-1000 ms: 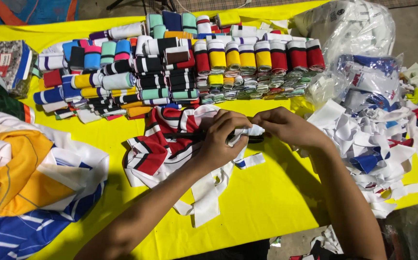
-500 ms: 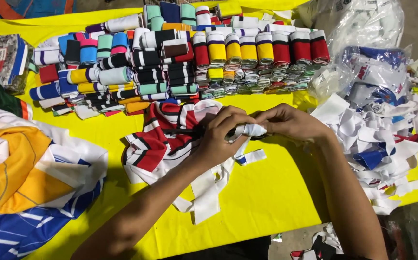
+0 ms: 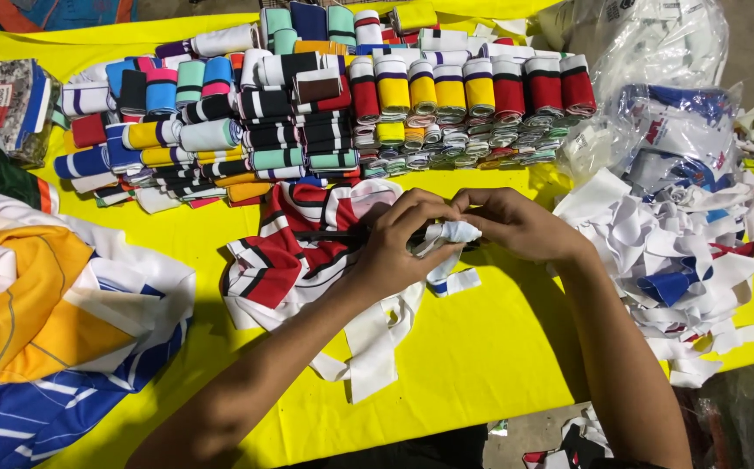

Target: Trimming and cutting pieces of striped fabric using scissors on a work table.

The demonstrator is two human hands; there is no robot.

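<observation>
1. Gripping a small white cloth bundle (image 3: pixel 448 234), the left hand (image 3: pixel 399 239) and right hand (image 3: pixel 516 224) met at the middle of the yellow table (image 3: pixel 499 347).
2. Their fingers pinched it between them, over a red, white and black fabric pile (image 3: pixel 299 252).
3. Rolled striped bands (image 3: pixel 377 95) lay beyond.

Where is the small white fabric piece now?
The white fabric piece sits mid-frame between the left hand and right hand, just right of the red-striped fabric pile.
</observation>
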